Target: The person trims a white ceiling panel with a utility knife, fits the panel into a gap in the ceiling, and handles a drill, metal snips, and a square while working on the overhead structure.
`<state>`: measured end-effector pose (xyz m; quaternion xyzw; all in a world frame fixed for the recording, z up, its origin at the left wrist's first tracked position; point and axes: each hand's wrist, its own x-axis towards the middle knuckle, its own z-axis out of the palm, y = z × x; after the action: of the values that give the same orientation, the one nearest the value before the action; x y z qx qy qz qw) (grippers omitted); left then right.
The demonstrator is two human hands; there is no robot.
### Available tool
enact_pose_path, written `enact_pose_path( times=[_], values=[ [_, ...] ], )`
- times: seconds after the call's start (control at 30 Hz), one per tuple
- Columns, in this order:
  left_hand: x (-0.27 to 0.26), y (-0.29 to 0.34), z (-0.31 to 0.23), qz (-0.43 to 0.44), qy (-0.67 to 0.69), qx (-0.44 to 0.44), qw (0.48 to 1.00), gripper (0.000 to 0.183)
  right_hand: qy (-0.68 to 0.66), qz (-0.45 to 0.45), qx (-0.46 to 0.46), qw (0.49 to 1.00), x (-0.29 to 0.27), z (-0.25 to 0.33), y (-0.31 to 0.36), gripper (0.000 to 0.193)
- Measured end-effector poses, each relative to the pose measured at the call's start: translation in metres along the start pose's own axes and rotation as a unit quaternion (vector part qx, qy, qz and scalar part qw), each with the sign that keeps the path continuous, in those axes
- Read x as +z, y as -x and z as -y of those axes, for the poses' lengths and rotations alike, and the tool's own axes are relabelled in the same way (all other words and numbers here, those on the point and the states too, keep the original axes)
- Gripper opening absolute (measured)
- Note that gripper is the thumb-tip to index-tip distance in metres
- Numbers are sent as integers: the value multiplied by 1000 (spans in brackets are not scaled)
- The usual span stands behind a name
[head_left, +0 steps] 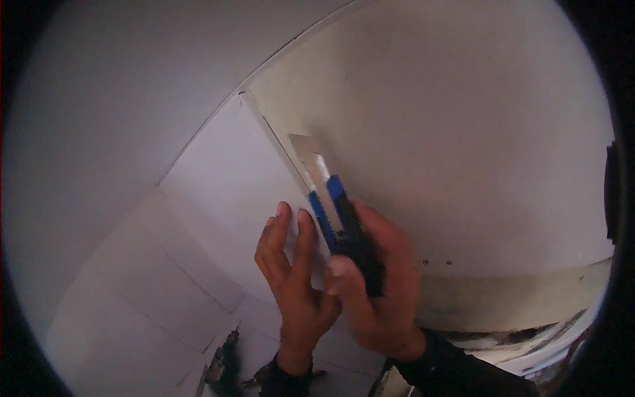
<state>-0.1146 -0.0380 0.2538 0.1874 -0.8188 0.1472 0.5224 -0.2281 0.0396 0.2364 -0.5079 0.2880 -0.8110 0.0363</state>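
Note:
My right hand (387,284) is wrapped round a utility knife (344,228) with a black and blue handle. Its wide blade is extended, tilted up and to the left, close to the seam where a white panel (218,159) meets a beige panel (456,132). Whether the blade tip touches the surface I cannot tell. Just left of the knife, my left hand (291,264) lies with fingers stretched out against the white panel near that seam. It holds nothing.
A dark green drill-like tool (225,364) lies at the lower left, on a pale surface with seams. Below the beige panel runs a ledge (503,304) with rough, dark gaps under it. A black object (614,192) juts in at the right edge.

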Motion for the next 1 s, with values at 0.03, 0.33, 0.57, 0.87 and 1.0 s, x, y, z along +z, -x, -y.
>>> enact_pose_path(
  times=[0.03, 0.33, 0.57, 0.87, 1.0],
  values=[
    [2, 1, 0, -6, 10, -15, 1000, 67, 9, 13, -1, 1000, 1, 1, -5, 57],
    [-1, -8, -7, 3, 94, -159, 983, 66, 12, -14, -51, 999, 30, 14, -50, 54],
    [18, 0, 12, -32, -21, -25, 999, 72, 98, -32, -84, 991, 34, 25, -66, 57],
    [-20, -32, 14, -14, 1, 17, 1000, 60, 17, 19, -73, 997, 4, 23, -68, 52],
    [-22, -87, -2, -62, 62, -23, 996, 60, 0, 9, -1, 1000, -16, 22, -42, 54]
  ],
)
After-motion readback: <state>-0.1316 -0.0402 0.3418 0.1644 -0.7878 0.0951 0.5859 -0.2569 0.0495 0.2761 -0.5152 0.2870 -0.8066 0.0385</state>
